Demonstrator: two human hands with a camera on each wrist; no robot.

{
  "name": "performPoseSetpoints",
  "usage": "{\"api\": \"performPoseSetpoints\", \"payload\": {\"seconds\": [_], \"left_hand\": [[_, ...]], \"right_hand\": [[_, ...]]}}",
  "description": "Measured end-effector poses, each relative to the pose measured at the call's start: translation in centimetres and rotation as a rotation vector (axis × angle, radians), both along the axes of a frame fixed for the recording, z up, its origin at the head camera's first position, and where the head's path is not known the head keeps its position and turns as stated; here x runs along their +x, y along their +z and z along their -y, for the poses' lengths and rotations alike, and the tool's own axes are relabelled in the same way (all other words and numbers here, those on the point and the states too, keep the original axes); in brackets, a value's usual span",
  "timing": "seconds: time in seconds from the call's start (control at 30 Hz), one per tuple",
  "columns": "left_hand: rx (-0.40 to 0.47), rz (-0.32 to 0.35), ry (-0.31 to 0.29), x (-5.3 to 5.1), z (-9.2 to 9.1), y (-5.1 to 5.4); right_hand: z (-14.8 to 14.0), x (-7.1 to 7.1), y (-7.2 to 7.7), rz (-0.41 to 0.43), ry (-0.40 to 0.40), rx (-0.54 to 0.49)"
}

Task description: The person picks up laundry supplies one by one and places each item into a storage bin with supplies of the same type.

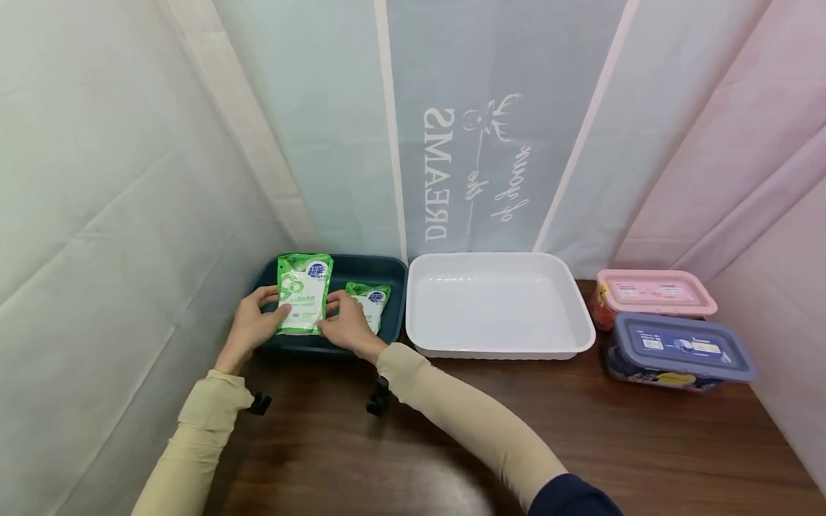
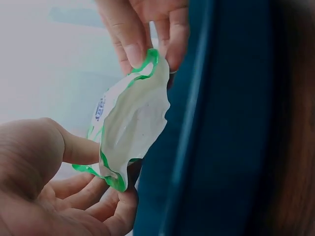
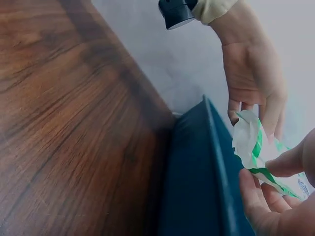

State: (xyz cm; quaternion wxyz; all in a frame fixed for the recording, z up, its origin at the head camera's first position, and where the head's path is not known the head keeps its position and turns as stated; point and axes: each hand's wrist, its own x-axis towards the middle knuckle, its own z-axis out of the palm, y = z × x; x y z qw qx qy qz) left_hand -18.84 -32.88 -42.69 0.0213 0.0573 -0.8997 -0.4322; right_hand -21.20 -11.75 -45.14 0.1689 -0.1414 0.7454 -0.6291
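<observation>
Both hands hold a green-and-white printed pouch (image 1: 302,295) upright over the left part of the dark teal tray (image 1: 342,266). The left hand (image 1: 254,324) pinches its left edge, thumb on the front. On the opposite edge, the right hand (image 1: 350,322) pinches it near the bottom corner. In the left wrist view, the pouch (image 2: 135,115) shows its pale, wrinkled bottom between both hands. A similar pouch (image 1: 373,304) lies in the tray's right part, partly covered by the right hand.
A white tray (image 1: 500,304) stands right of the teal one. Farther right are a pink-lidded box (image 1: 658,292) and a blue-lidded box (image 1: 684,351). All rest on a brown wooden table (image 1: 581,430), with fabric walls (image 1: 342,129) behind and at the sides.
</observation>
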Motion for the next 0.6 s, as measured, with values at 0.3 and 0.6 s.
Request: {"api": "performPoseSetpoints", "payload": {"seconds": [0.3,0.6], "left_hand": [[-0.127,0.037,0.040,-2.0,0.3,-1.6],[-0.198,0.153,0.036,-3.1,1.3,-3.0]], "right_hand": [[0.5,-1.7,-1.6,0.044,0.050,0.106],[1.0,-2.3,-2.6,0.088,0.111,0.123]]}}
